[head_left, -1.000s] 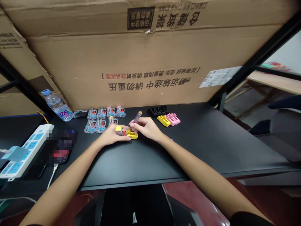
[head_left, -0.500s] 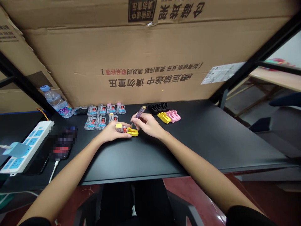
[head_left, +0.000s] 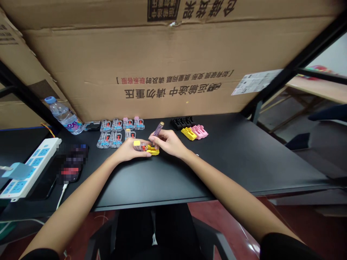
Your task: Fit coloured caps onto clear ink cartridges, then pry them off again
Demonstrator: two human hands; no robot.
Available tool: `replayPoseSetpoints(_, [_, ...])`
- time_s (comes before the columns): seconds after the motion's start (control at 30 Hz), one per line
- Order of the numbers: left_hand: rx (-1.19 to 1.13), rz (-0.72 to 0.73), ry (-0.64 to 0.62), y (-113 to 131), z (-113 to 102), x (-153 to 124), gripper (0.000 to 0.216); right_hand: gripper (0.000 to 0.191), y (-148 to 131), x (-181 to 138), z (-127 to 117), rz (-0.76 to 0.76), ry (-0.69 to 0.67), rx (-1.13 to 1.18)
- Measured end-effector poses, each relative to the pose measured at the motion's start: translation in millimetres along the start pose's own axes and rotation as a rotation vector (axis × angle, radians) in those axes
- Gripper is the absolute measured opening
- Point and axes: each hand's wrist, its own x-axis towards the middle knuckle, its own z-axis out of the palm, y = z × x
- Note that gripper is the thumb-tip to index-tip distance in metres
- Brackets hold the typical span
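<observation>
My left hand (head_left: 129, 150) rests on the black table (head_left: 222, 162) and is closed on a small clear part with a yellow cap (head_left: 137, 145). This part sits against a yellow holder (head_left: 153, 151). My right hand (head_left: 168, 142) pinches a slim purple screwdriver (head_left: 156, 132), held nearly upright with its tip down at the part. Behind my left hand lie several clear and pink small parts (head_left: 119, 130) in two rows.
A black (head_left: 182, 122), a yellow (head_left: 188, 133) and a pink holder (head_left: 200, 131) lie behind my right hand. A water bottle (head_left: 64, 116), a white power strip (head_left: 25, 168) and a phone (head_left: 71, 164) are on the left. A big cardboard box (head_left: 173, 61) walls the back.
The screwdriver leaned off to the right half a second ago and now stands more upright again. Both hands stay at the yellow holder.
</observation>
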Motion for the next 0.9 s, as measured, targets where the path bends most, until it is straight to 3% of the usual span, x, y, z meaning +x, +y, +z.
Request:
replayPoseSetpoints(0.43, [0.034,0.006,-0.028,3,-2,-1,0.049,0.047,12,0,5,-0.012,0.086,-0.033])
replayPoseSetpoints(0.63, [0.083,0.017,0.044,-1,-1,-1,0.053,0.048,1,0,-6,0.003,0.155,0.006])
replayPoseSetpoints(0.9, [0.108,0.054,0.081,0,-3,0,0.049,0.046,-15,-4,-5,-0.027,-0.066,0.014])
